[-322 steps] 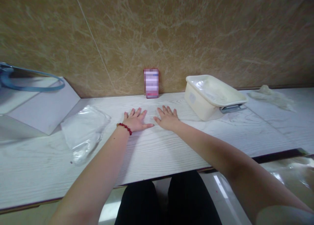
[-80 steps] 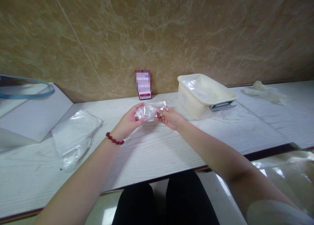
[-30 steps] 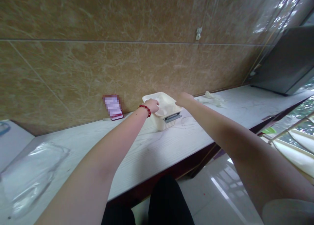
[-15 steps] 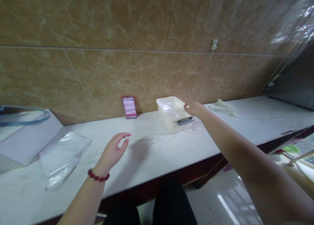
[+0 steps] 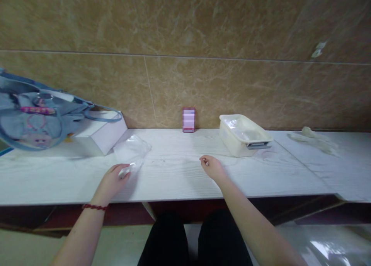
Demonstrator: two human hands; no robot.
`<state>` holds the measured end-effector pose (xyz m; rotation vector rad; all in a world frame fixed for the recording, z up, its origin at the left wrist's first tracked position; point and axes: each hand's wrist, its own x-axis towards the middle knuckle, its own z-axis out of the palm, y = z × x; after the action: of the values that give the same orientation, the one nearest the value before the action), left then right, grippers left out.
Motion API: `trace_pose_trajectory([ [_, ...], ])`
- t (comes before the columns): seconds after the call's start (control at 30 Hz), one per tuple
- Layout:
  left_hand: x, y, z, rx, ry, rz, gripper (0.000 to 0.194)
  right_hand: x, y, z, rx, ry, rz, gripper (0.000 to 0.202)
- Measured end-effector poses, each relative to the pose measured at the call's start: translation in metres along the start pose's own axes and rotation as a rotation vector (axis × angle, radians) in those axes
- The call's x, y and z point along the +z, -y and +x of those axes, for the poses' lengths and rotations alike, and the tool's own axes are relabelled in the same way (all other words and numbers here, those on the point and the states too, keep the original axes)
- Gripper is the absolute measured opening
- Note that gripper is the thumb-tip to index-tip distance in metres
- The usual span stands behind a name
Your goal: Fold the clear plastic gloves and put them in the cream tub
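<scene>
Two hands over one white counter (image 5: 179, 181). Our left hand (image 5: 111, 181) has its grip pinched on the near end of one clear plastic packet (image 5: 131, 153), which lies flat on the counter just beside a white box (image 5: 100, 136). Our right hand (image 5: 212, 167) rests mid-counter, fingers loosely curled, nothing in them that we can see. Farther back: one cream tub (image 5: 242, 136), one small card (image 5: 188, 119) against the wall, one blue bag (image 5: 31, 115), one crumpled clear wrap (image 5: 314, 138) far right.

A blue bag (image 5: 31, 117) rests on a white box (image 5: 100, 136) at the left of the white table (image 5: 179, 177). A small card (image 5: 188, 119) leans against the brown wall (image 5: 185, 45). A crumpled wrapper (image 5: 314, 139) lies far right.
</scene>
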<state>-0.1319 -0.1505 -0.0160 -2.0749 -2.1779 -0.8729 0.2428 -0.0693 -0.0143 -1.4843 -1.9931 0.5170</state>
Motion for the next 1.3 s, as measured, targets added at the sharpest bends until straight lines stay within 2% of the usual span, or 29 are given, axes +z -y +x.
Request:
trace_pose_trajectory([
  [0.13, -0.004, 0.019, -0.003, 0.012, 0.038, 0.081, 0.041, 0.027, -0.005, -0.002, 0.035, -0.06, 0.07, 0.019],
  [0.23, 0.0, 0.029, 0.001, 0.016, 0.045, 0.131, 0.048, 0.032, -0.009, -0.003, 0.044, -0.133, 0.071, 0.019],
  [0.33, 0.003, 0.03, 0.013, -0.018, 0.015, 0.182, 0.052, 0.034, -0.008, -0.004, 0.029, -0.151, 0.06, 0.02],
  [0.43, 0.006, 0.021, 0.034, -0.029, -0.005, 0.242, 0.051, 0.034, -0.005, -0.006, 0.013, -0.133, 0.061, 0.02],
  [0.6, 0.02, -0.007, 0.07, -0.022, 0.082, 0.291, 0.052, 0.033, -0.003, -0.008, -0.007, -0.116, 0.077, 0.02],
  [0.67, 0.027, -0.017, 0.078, -0.043, 0.129, 0.329, 0.05, 0.032, -0.003, -0.008, -0.009, -0.112, 0.082, 0.02],
  [0.8, 0.039, -0.028, 0.084, -0.118, 0.159, 0.369, 0.031, 0.03, 0.0, -0.009, -0.005, -0.121, 0.079, 0.021],
  [0.9, 0.041, -0.03, 0.081, -0.154, 0.105, 0.349, 0.035, 0.029, 0.001, -0.009, 0.001, -0.121, 0.088, 0.021],
  [1.03, 0.034, -0.027, 0.073, -0.179, 0.003, 0.309, 0.035, 0.027, 0.002, -0.01, 0.01, -0.112, 0.079, 0.021],
  [1.13, 0.024, -0.02, 0.064, -0.249, -0.186, 0.165, 0.031, 0.027, 0.002, -0.011, 0.027, -0.109, 0.064, 0.021],
  [1.23, 0.01, -0.007, 0.053, -0.402, -0.427, -0.086, 0.023, 0.026, 0.002, -0.011, 0.032, -0.114, 0.055, 0.022],
  [1.3, 0.002, 0.005, 0.045, -0.494, -0.526, -0.203, 0.02, 0.027, 0.001, -0.011, 0.03, -0.111, 0.058, 0.022],
])
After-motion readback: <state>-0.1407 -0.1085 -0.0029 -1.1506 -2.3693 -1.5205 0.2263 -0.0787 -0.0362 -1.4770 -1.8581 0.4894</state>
